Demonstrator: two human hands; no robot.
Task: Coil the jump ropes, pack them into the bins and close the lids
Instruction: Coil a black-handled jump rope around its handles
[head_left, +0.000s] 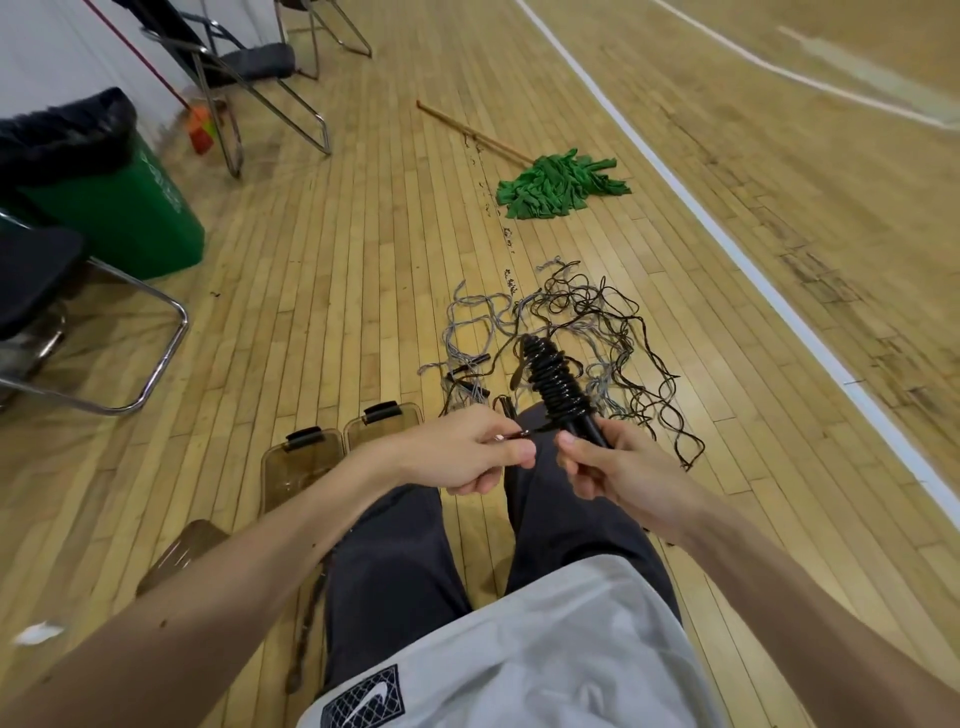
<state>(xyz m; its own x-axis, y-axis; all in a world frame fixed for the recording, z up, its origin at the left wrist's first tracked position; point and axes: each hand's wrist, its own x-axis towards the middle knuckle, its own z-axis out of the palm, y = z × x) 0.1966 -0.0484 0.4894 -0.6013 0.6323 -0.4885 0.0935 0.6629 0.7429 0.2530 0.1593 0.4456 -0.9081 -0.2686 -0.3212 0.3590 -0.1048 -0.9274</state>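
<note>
My right hand (605, 465) grips the black handles of a jump rope (553, 382), whose black cord is wound in tight turns around them and points away from me. My left hand (467, 454) pinches the loose end of that cord just left of the handles, over my knees. A tangle of black and grey jump ropes (561, 332) lies on the wooden floor just beyond. Two brown see-through bins with black latches stand left of my knees, one (298, 462) nearer and one (382, 421) farther. A third brown bin or lid (182, 553) shows under my left forearm.
A green mop (558, 187) with a wooden handle lies farther out on the floor. A green trash can (111, 192) with a black liner and metal folding chairs (244, 73) stand at the left. A white court line (727, 244) runs along the right.
</note>
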